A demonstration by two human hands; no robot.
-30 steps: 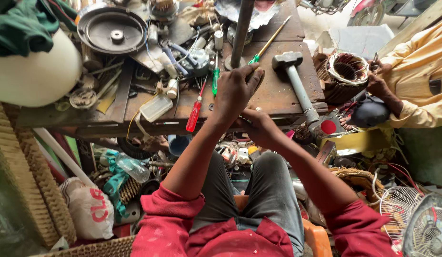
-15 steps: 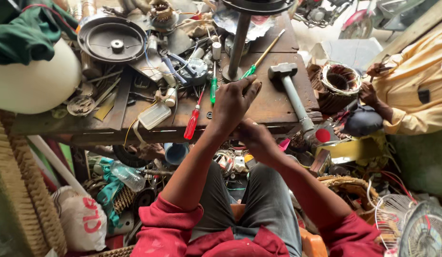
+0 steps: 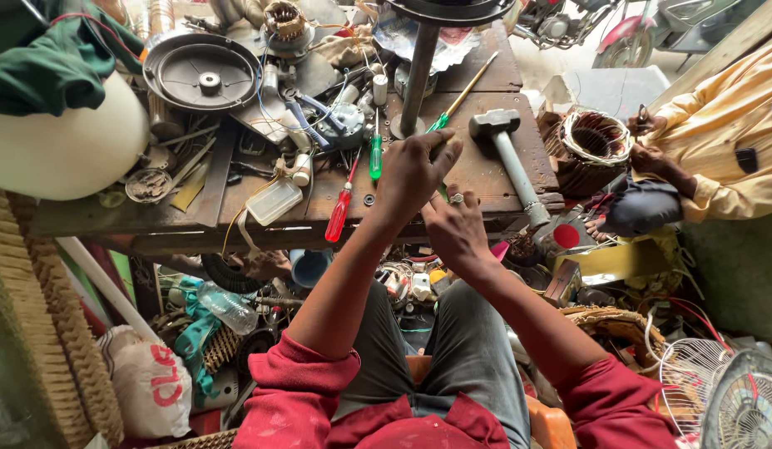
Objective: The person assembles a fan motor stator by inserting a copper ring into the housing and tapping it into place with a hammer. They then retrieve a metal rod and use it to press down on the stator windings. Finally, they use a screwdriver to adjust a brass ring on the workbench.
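Over a cluttered wooden workbench, the left hand closes around a green-handled screwdriver; the right hand, curled just beside it, holds something too hidden to tell. Work looks midway.

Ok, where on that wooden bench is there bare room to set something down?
Bare wood lies between the left hand and the hammer, and beyond the hammer head toward the bench far edge. Left of the red screwdriver it is crowded with parts and wires.

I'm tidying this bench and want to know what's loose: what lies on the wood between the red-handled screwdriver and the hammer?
In the head view, between the red-handled screwdriver and the hammer lie a green-handled screwdriver and the person's left hand, with bare wood beyond it.
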